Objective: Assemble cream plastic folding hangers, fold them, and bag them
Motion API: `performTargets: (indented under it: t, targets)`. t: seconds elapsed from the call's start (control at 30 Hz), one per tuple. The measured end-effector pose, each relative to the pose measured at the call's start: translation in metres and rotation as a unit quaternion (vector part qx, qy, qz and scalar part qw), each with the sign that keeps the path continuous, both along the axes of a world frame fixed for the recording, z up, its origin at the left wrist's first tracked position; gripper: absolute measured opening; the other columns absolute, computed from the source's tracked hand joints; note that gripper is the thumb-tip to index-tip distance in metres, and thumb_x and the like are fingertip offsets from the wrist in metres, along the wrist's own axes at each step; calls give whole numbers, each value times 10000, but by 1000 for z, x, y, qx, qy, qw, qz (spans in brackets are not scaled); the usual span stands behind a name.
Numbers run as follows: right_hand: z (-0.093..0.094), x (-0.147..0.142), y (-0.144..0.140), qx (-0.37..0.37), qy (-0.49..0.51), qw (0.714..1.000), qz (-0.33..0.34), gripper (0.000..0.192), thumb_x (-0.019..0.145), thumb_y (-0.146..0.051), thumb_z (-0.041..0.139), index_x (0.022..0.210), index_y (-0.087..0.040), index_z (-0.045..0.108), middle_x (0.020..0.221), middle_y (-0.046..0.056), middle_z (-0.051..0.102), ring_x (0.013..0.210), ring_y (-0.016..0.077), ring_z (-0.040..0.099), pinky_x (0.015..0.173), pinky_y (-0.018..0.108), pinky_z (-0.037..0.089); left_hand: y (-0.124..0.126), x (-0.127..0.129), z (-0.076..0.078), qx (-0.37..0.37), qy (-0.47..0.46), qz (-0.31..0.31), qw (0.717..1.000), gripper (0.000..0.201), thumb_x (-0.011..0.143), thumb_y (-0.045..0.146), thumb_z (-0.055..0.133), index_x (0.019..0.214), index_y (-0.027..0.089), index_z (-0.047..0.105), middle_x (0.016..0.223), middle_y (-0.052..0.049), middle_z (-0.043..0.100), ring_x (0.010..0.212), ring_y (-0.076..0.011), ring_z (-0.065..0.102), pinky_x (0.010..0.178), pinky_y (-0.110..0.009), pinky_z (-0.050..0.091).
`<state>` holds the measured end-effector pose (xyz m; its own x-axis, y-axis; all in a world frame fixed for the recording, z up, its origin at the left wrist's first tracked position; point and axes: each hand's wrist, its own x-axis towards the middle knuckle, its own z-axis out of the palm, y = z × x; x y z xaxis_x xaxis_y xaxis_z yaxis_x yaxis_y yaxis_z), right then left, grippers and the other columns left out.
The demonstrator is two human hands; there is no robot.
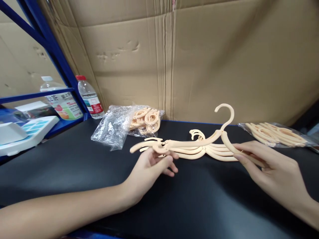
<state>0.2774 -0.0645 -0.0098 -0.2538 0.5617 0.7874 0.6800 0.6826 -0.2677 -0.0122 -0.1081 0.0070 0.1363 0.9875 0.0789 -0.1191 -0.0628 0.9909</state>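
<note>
A black table top (74,172) fills the lower half of the view, matte and dark, running back to a wall of flattened cardboard sheets (199,59) that stand upright behind it. At the left a blue metal shelf frame (53,53) slants up out of the view; a clear water bottle with a red cap (89,98) stands by its foot, and a second bottle with a white cap (53,87) sits behind the shelf rail. A white tray-like object (25,132) lies on the low shelf at the far left (what it is cannot be told).

Near the back of the table a crumpled clear plastic bag (114,127) lies open toward the left, with a heap of peach plastic hangers (147,121) in its right end. At the far right another bag of hangers (274,134) lies flat.

Between the hands, a stack of peach plastic hangers (199,149) lies on the table, arms fanned out, one hook curling up above the rest. The left hand (152,166) is half open, palm up, its fingertips curled under and touching the stack's left end. The right hand (271,169) is loosely closed, thumb and forefinger pinching one hanger arm at the stack's right end.
</note>
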Motion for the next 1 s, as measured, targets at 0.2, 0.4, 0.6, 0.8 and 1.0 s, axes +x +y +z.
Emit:
performTargets:
  t: [0.2, 0.4, 0.6, 0.8, 1.0]
  targets:
    - [-2, 2, 5, -77, -35, 996, 23, 159, 899, -287, 560, 1034, -267, 642, 910, 18, 685, 775, 186, 655, 641, 290, 535, -22, -1, 9, 269, 347, -221, 871, 163, 893, 141, 515, 949, 188, 661, 983, -130, 706, 932, -252, 652, 836, -368, 526]
    - [-6, -4, 1, -84, -126, 987, 58, 94, 889, -239, 542, 940, -242, 620, 910, 47, 665, 845, 214, 643, 726, 346, 532, -27, -4, 9, 358, 458, -201, 788, 393, 842, 220, 617, 1235, 215, 632, 1298, -151, 619, 1230, -382, 520, 1062, -534, 361]
    - [-9, -3, -1, -110, -204, 973, 0, 107, 876, -254, 494, 937, -216, 573, 1032, 109, 617, 987, 273, 594, 813, 435, 516, -25, -7, 0, 260, 496, -166, 812, 626, 838, 383, 623, 1417, 212, 458, 1479, -147, 429, 1348, -405, 384, 1128, -611, 219]
    - [-14, 1, 10, -129, -262, 955, -60, 566, 954, -436, 378, 1429, -126, 376, 1475, 176, 410, 1387, 331, 339, 1062, 544, 388, -16, -3, -12, 258, 575, -95, 771, 654, 879, 457, 547, 1465, 231, 366, 1546, -85, 315, 1441, -347, 214, 1164, -571, 99]
    - [-10, 9, 28, -216, -317, 922, -58, 621, 988, -465, 225, 1457, -81, 361, 1507, 174, 344, 1411, 314, 284, 1125, 555, 289, 2, 1, -20, 285, 613, -65, 734, 729, 882, 541, 495, 1488, 180, 308, 1560, -127, 261, 1455, -358, 146, 1152, -586, 83]
